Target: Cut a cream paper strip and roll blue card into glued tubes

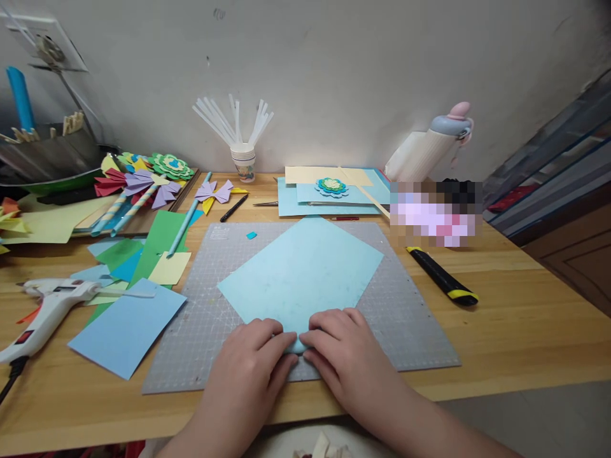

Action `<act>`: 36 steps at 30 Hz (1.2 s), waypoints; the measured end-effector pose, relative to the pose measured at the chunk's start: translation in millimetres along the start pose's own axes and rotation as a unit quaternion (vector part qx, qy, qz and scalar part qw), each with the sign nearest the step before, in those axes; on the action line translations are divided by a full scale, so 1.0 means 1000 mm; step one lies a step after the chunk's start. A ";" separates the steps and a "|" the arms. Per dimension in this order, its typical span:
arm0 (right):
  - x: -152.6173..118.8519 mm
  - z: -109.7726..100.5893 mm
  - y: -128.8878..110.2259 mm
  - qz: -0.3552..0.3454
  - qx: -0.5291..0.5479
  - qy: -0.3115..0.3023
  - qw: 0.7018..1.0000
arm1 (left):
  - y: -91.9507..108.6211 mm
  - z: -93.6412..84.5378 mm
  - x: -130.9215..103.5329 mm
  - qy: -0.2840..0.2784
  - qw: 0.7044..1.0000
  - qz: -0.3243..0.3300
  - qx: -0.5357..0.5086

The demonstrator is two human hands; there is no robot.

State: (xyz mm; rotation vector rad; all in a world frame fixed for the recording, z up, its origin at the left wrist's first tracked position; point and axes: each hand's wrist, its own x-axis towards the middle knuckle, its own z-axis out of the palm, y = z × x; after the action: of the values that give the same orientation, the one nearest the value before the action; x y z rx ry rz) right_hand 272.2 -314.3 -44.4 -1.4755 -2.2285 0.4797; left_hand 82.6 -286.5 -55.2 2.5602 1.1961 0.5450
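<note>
A light blue sheet of paper [305, 273] lies turned cornerwise on a grey cutting mat [186, 356]. Its near corner is curled into a small roll between my two hands. My left hand [255, 356] pinches the left part of the roll, thumb below and fingers on top. On the other side my right hand [341, 350] grips the roll the same way, its fingertips almost meeting those of the left. Part of the rolled edge is hidden under the fingers. A small blue paper scrap [251, 235] rests on the mat beyond the sheet.
A white glue gun [52, 312] and a blue square of paper [128, 327] lie at left, near paper pinwheels [138, 191]. A black-yellow utility knife [443, 277] is at right. Behind stand a paper cup of white sticks [243, 162] and a bottle [434, 149] by the wall.
</note>
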 end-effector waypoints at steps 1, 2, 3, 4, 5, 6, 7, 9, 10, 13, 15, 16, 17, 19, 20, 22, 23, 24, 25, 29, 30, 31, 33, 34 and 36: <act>0.000 0.000 0.000 0.004 0.008 -0.004 1.000 | 0.000 0.001 0.000 0.005 1.000 -0.002 -0.004; 0.001 0.000 0.001 0.006 0.014 -0.006 1.000 | 0.000 0.002 -0.001 0.007 1.000 -0.006 -0.009; 0.001 0.000 0.001 0.008 0.018 -0.008 1.000 | -0.001 0.003 -0.002 0.005 1.000 -0.010 -0.016; 0.001 -0.001 0.001 0.009 0.021 -0.010 1.000 | -0.001 0.003 -0.002 0.001 1.000 -0.015 -0.023; 0.002 -0.001 0.001 0.009 0.022 -0.011 1.000 | -0.001 0.004 -0.002 -0.003 0.999 -0.020 -0.031; 0.002 -0.001 0.001 0.008 0.022 -0.010 1.000 | -0.001 0.004 -0.003 -0.005 0.999 -0.026 -0.038; 0.002 0.000 0.001 0.006 0.022 -0.008 1.000 | -0.001 0.004 -0.003 -0.006 0.998 -0.034 -0.046; 0.002 0.001 0.001 0.004 0.023 -0.001 1.000 | -0.001 0.004 -0.003 -0.006 0.997 -0.049 -0.058; 0.002 0.001 0.002 0.004 0.025 0.001 1.000 | -0.001 0.004 -0.002 -0.006 0.996 -0.055 -0.063; 0.001 0.003 0.003 0.005 0.031 0.005 1.000 | 0.000 0.003 0.000 -0.013 0.995 -0.071 -0.075; 0.001 0.004 0.003 0.003 0.033 0.010 0.999 | 0.000 0.003 0.001 -0.022 0.993 -0.081 -0.079; 0.001 0.004 0.003 0.001 0.033 0.013 0.999 | 0.000 0.002 0.001 -0.026 0.993 -0.085 -0.080; 0.001 0.004 0.003 -0.001 0.031 0.016 0.999 | 0.001 0.002 0.001 -0.030 0.992 -0.088 -0.080; 0.001 0.004 0.001 -0.007 0.022 0.024 0.999 | 0.001 0.001 0.001 -0.036 0.992 -0.090 -0.078; 0.001 0.004 0.001 -0.012 0.017 0.030 0.999 | 0.001 0.000 0.000 -0.037 0.992 -0.089 -0.076; 0.001 0.004 0.000 -0.021 0.007 0.042 0.999 | 0.001 0.000 0.000 -0.036 0.993 -0.084 -0.071; 0.001 0.004 0.000 -0.023 0.003 0.045 0.999 | 0.001 -0.001 0.000 -0.035 0.994 -0.081 -0.068; 0.002 0.004 0.001 -0.023 0.000 0.045 0.999 | 0.000 -0.001 0.001 -0.035 0.994 -0.078 -0.067; 0.003 0.004 0.001 -0.021 -0.001 0.042 0.999 | 0.000 -0.001 0.002 -0.037 0.994 -0.076 -0.066; 0.012 -0.003 0.001 0.018 0.016 -0.001 1.000 | -0.003 -0.002 0.006 -0.038 0.995 -0.064 -0.062; 0.016 -0.005 0.001 0.030 0.022 -0.016 0.999 | -0.003 -0.003 0.007 -0.034 0.996 -0.059 -0.062; 0.019 -0.008 0.002 0.042 0.028 -0.031 0.998 | -0.004 -0.003 0.008 -0.031 0.996 -0.053 -0.064; 0.026 -0.012 0.002 0.061 0.037 -0.057 0.996 | -0.004 -0.005 0.010 -0.027 0.996 -0.049 -0.069; 0.028 -0.013 0.003 0.067 0.041 -0.068 0.995 | -0.004 -0.006 0.011 -0.028 0.996 -0.053 -0.071; 0.031 -0.016 0.004 0.064 0.043 -0.070 0.995 | -0.003 -0.008 0.014 -0.036 0.994 -0.067 -0.074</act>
State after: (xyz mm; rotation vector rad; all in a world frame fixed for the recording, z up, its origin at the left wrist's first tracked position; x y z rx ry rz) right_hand 272.5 -283.8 -28.0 -1.5887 -2.1963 0.7331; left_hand 85.6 -273.1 -45.7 2.3362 1.2436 0.4885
